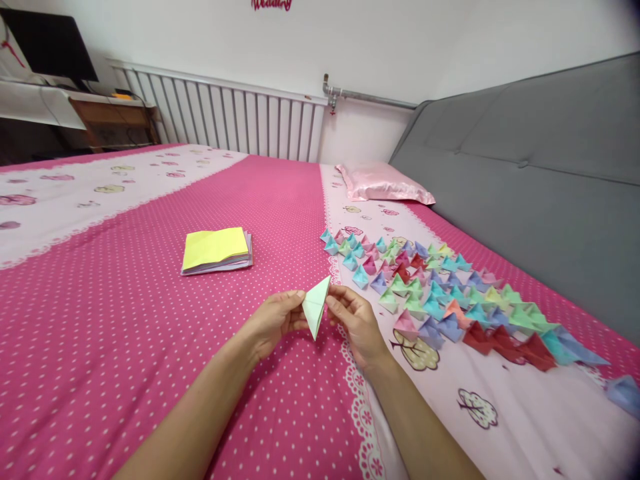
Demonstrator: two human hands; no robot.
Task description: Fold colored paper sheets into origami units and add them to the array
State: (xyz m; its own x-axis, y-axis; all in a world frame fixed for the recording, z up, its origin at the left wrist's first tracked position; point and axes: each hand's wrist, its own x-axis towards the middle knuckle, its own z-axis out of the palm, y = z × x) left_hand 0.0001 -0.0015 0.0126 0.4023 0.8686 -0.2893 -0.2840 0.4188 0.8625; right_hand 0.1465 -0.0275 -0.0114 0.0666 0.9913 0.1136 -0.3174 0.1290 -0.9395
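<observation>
A pale green folded paper [315, 307] is held up above the bed, between my two hands. It has a pointed, kite-like outline with creases across it. My left hand [280, 317] pinches its left corner between thumb and fingers. On the other side, my right hand [354, 320] grips the right edge, thumb in front and fingers curled behind. To the right, many small folded paper boats [440, 293] in blue, green, pink, red and yellow stand in rows. A stack of paper sheets [216, 249], yellow on top, lies beyond my left hand.
The bed [125, 320] has a pink dotted cover with pale printed bands. A pink satin pillow [385, 183] lies at the far right, by a grey padded headboard [530, 147]. Behind the bed are a white radiator [225, 113] and a desk with a monitor [53, 47].
</observation>
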